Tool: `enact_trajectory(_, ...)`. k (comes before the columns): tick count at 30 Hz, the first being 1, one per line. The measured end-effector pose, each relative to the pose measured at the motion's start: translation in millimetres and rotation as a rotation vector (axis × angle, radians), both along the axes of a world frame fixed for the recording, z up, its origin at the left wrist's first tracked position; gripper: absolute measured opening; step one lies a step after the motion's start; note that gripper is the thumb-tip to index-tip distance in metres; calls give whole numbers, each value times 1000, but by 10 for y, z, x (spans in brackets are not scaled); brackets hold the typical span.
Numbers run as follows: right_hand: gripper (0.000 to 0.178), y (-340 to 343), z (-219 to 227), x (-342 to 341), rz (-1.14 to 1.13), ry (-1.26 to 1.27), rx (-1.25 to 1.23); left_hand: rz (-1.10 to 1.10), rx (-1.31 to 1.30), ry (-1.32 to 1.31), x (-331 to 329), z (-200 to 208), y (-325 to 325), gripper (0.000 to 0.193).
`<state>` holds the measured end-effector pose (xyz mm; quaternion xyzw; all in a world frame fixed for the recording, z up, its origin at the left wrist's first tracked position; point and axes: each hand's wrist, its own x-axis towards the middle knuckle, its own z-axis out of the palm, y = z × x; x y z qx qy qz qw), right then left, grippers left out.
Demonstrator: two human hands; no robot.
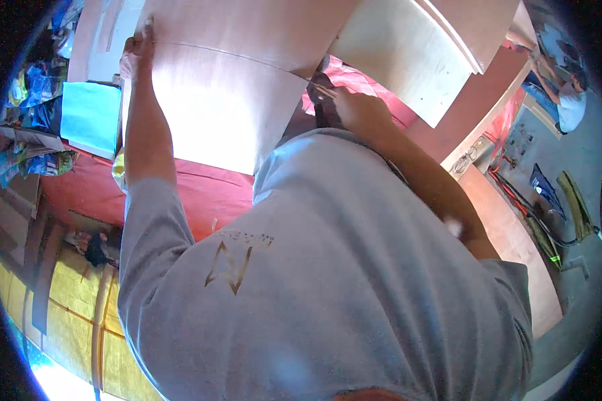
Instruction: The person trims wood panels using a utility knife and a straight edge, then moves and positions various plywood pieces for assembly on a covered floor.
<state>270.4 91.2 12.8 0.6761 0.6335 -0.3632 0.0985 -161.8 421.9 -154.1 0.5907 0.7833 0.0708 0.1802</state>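
Grey shirt leaning over a pale board, both hands at its edges

Wrinkled grey shirt (354,267) fills the foreground, seen from above. Beyond it, a large pale board (214,100) lies in front of the wearer, catching bright light. A thin seam (231,53) divides it from a browner board (241,20) farther away.

Left hand (136,59): at the far left corner, by the seam, one digit stretched forward; whether it grips or only presses, I cannot tell. Right hand (362,112): bent near the opposite corner, beside a dark object (329,115); its grip is too unclear to tell.

Red cloth (214,190) shows below the near edge; a turquoise sheet (91,120) sits left of the boards. Another person (572,107) is at upper right.

For good handling, I would judge, keep even pressure from both hands, watch the seam along its whole length, and avoid twisting the corners. Glare may hide small gaps, so feeling along the join could help.
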Motion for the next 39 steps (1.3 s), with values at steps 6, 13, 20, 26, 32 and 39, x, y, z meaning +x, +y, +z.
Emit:
enact_trajectory(6, 28, -315, 551, 337, 20, -210, -303, 19, -58, -28, -86, -27, -22, 93)
enact_trajectory(13, 28, 97, -468, -143, 125, -38, 31, 8, -6, 94, -77, -16, -23, 94)
enact_trajectory(20, 32, -266, 35, 243, 20, -73, -123, -35, -23, 65, -13, 17, 29, 86)
enact_trajectory(26, 27, -440, 298, 401, 87, -228, -232, 47, 67, -20, 53, 98, -141, 83)
enact_trajectory(32, 30, 67, -331, -63, 42, 24, 3, -10, 45, 86, 33, 110, -70, 85)
enact_trajectory(39, 31, -275, 340, 308, 5, -148, -249, -13, 38, 7, -48, -95, 36, 94)
